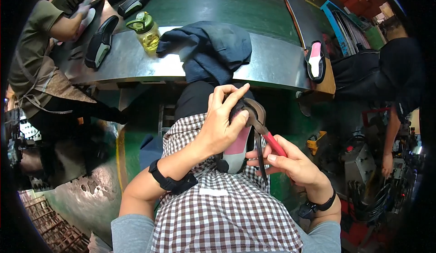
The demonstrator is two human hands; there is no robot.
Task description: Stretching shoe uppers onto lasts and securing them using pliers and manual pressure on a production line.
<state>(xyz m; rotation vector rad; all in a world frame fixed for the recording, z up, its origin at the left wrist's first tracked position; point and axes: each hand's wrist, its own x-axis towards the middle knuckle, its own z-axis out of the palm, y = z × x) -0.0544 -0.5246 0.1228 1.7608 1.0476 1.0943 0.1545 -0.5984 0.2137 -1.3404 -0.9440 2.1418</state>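
A dark shoe with a pink and pale grey insole (236, 149) rests on my lap, over a brown-and-white checked apron (218, 212). My left hand (222, 123) is closed around its far end, the thumb lying beside the tool's jaws. In my right hand (290, 162) is a pair of pincers (272, 141) with a red grip on one handle; the other handle looks dark and runs down past my fingers. The metal jaws meet the far end of the shoe by my left thumb. Exactly what they bite on is hidden.
Ahead stands a metal-edged bench (272, 66) with a dark blue cloth (209, 48), a green-lidded bottle (146, 34) and several dark shoes (101, 43). Another shoe (315, 62) lies at its right end. One co-worker (41, 57) handles a shoe at left; another person (381, 66) is by machinery at right.
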